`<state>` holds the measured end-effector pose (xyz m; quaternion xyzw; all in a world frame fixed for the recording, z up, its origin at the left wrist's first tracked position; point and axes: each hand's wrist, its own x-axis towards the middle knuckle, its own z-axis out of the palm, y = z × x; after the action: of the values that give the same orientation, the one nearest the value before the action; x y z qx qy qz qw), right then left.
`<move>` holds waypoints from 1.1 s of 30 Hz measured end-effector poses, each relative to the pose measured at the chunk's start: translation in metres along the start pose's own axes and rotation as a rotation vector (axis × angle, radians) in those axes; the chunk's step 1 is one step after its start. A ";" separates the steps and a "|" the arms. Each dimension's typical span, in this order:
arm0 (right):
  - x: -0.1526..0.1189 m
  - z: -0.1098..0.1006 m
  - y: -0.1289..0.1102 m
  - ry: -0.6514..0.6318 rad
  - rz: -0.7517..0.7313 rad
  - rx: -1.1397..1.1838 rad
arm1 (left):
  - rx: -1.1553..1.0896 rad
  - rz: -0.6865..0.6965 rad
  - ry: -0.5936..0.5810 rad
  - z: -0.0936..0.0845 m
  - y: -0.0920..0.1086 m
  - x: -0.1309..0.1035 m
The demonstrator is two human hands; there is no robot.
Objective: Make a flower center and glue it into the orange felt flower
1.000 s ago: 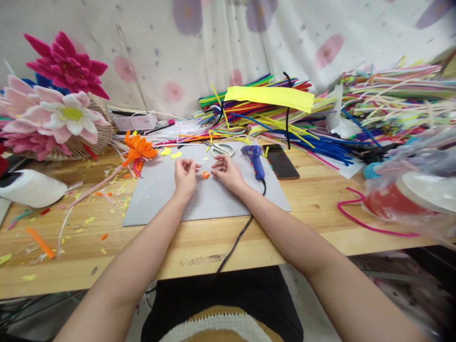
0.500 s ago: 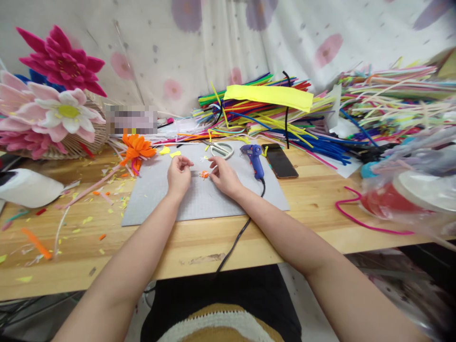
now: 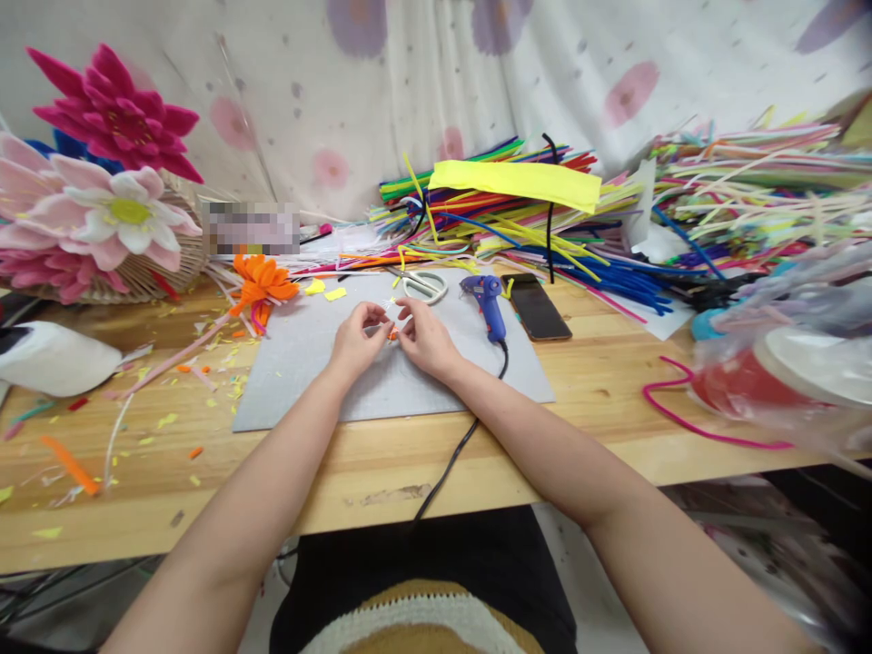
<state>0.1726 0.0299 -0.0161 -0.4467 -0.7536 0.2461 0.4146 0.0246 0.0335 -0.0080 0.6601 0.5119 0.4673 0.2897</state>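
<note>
Over the grey mat [image 3: 300, 381], a small orange piece with pale tips [image 3: 393, 334] is pinched in the fingertips of my right hand [image 3: 428, 341]. My left hand [image 3: 359, 341] meets it from the other side, thumb and fingers curled in and touching the piece. Most of the piece is hidden by the fingers. Just beyond the hands lie scissors [image 3: 423, 288] with pale handles and a small white tuft [image 3: 388, 303]. To the right of my right hand rests a blue glue gun [image 3: 488, 307], its black cord running toward the front edge.
A phone [image 3: 537, 307] lies right of the mat. Bundles of coloured pipe cleaners [image 3: 504, 227] fill the back. At left stand an orange flower [image 3: 262, 280], a basket of pink flowers [image 3: 129, 213] and a white roll [image 3: 61, 359]. Scraps litter the left side. A bagged red tub [image 3: 736, 381] is at right.
My left hand has moved right and closed in on the orange piece, joining my right hand. The right hand stays nearly in place, still pinching the piece.
</note>
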 end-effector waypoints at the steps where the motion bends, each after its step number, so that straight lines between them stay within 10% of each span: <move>1: 0.000 0.000 0.000 0.005 -0.005 0.013 | 0.000 -0.012 -0.007 0.001 0.000 0.000; 33: 0.003 -0.003 0.002 -0.037 0.229 0.143 | -0.053 -0.109 -0.027 0.004 -0.006 0.004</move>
<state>0.1752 0.0331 -0.0144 -0.4944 -0.6857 0.3534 0.4005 0.0263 0.0399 -0.0138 0.6296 0.5305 0.4554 0.3388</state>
